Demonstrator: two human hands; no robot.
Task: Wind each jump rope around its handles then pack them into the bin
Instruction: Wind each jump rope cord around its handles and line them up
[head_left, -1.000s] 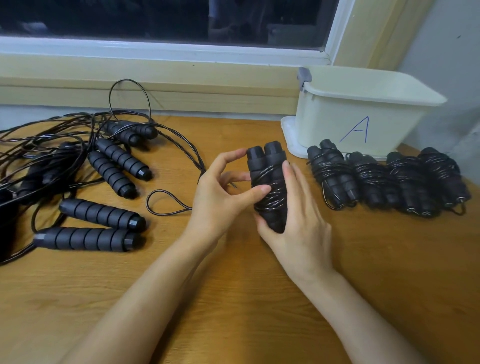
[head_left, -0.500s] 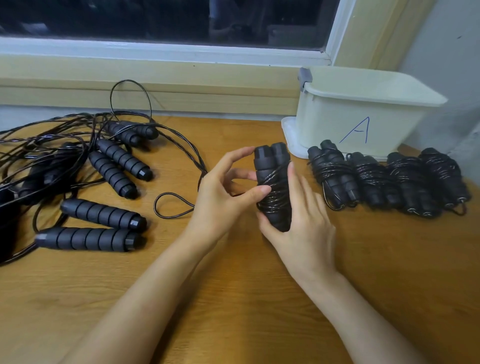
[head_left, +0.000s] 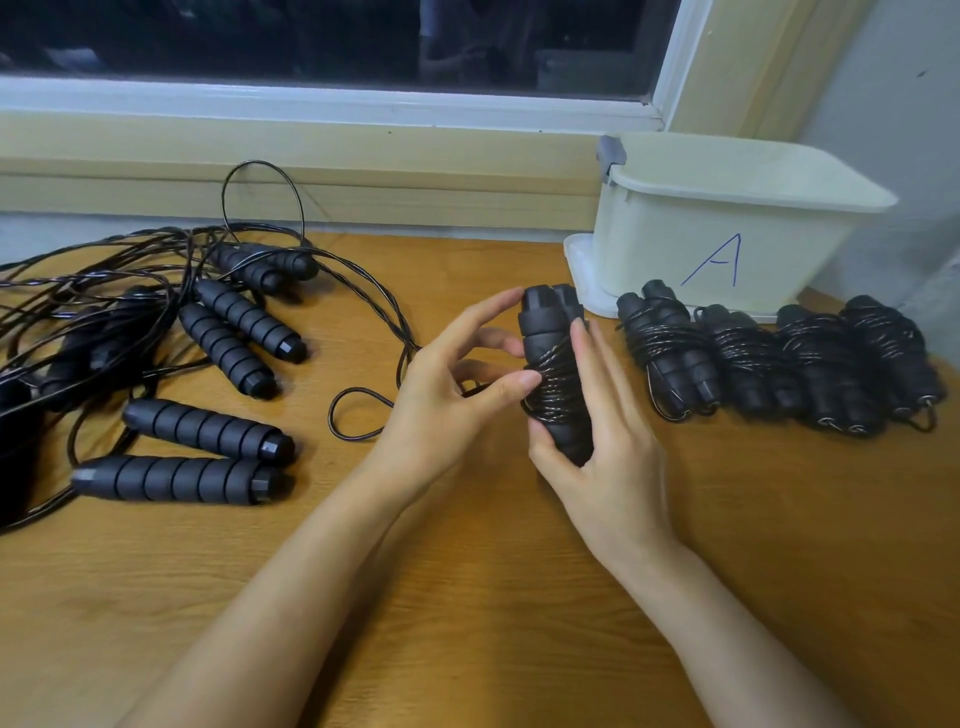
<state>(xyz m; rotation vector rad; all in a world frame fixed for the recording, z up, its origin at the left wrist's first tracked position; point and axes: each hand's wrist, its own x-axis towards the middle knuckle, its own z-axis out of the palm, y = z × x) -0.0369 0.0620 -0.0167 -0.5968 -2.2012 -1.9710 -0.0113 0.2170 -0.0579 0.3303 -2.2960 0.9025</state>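
Cradling handle pair (head_left: 543, 332) in right hand (head_left: 608, 457) | left hand (head_left: 447, 400) pinching cord (head_left: 555, 397)

A single handwritten blue letter "A" (head_left: 714, 260) stands on the front wall of the cream bin (head_left: 649, 244); nothing else is readable.
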